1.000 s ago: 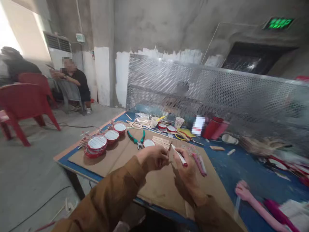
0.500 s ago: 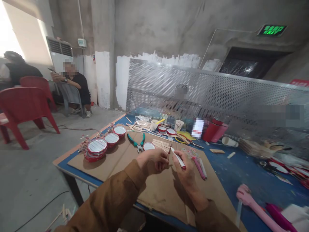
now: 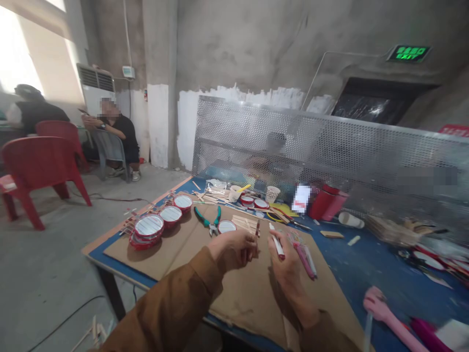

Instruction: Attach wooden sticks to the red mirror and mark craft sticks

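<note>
My left hand [image 3: 236, 250] is closed over the cardboard, pinching a thin wooden stick [image 3: 258, 229] whose dark reddish upper part stands above the fingers. My right hand [image 3: 288, 266] grips a white marker [image 3: 277, 243] with a red end, its tip pointing up and away from me. A small gap lies between the marker's tip and the stick. Just beyond my left hand are a round, red-rimmed disc [image 3: 227, 226] and a row of pale wooden sticks [image 3: 244, 224]. Behind them, pliers [image 3: 211, 222] with teal handles lie spread.
Red-rimmed round pieces [image 3: 149, 226] stand stacked at the cardboard's left. Pink-handled tools [image 3: 303, 259] lie right of my right hand. Paper cups [image 3: 272, 194], a phone [image 3: 301, 198] and a red bottle [image 3: 323, 201] line the back, before a perforated metal screen [image 3: 242, 132]. A person [image 3: 119, 129] sits far left.
My right hand has drawn the marker back to the right, away from the stick. My left hand keeps its hold on the stick. The camera view has shifted slightly.
</note>
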Demonstrator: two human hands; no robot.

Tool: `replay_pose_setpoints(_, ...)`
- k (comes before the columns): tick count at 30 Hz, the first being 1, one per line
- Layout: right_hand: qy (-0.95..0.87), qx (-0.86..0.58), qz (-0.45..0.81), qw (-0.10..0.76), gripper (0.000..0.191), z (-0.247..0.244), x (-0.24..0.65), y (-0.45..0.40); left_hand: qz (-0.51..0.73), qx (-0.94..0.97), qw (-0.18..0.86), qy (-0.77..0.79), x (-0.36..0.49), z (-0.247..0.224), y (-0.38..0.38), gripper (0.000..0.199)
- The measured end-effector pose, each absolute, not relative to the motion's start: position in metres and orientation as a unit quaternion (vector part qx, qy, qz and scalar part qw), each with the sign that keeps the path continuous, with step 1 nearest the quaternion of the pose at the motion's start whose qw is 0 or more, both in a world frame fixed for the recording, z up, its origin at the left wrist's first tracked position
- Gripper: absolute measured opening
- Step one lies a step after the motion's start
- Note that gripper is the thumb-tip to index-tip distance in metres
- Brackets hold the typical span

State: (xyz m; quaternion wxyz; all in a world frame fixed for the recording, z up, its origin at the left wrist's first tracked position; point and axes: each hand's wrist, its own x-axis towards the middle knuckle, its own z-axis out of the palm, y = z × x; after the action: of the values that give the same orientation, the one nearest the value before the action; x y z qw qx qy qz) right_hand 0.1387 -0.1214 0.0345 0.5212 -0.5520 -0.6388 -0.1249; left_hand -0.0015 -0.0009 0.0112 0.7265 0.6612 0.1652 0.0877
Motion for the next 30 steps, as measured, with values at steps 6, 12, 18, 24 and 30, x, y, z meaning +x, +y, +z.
replay_pose_setpoints(6, -0.63, -0.571, -0.113, 0.513, 0.032, 0.029, 0.145, -0.117, 0.027, 0.717, 0.667, 0.2, 0.003, 0.01, 0.005, 0.021)
replay_pose_setpoints(12, -0.613, -0.583, -0.087, 0.526, 0.036, 0.03, 0.146, -0.118, 0.045, 0.733, 0.647, 0.206, 0.0, 0.013, -0.003, 0.026)
replay_pose_setpoints(18, -0.61, -0.582, -0.106, 0.527, 0.033, 0.031, 0.147, -0.118, 0.048, 0.742, 0.634, 0.211, -0.001, 0.012, -0.005, 0.03)
replay_pose_setpoints(24, -0.616, -0.585, -0.108, 0.517, 0.03, 0.032, 0.148, -0.12, 0.048, 0.742, 0.631, 0.222, 0.0, 0.012, -0.005, 0.029)
replay_pose_setpoints(30, -0.621, -0.587, -0.099, 0.51, 0.029, 0.034, 0.148, -0.121, 0.049, 0.747, 0.627, 0.217, 0.007, 0.008, 0.0, 0.034)
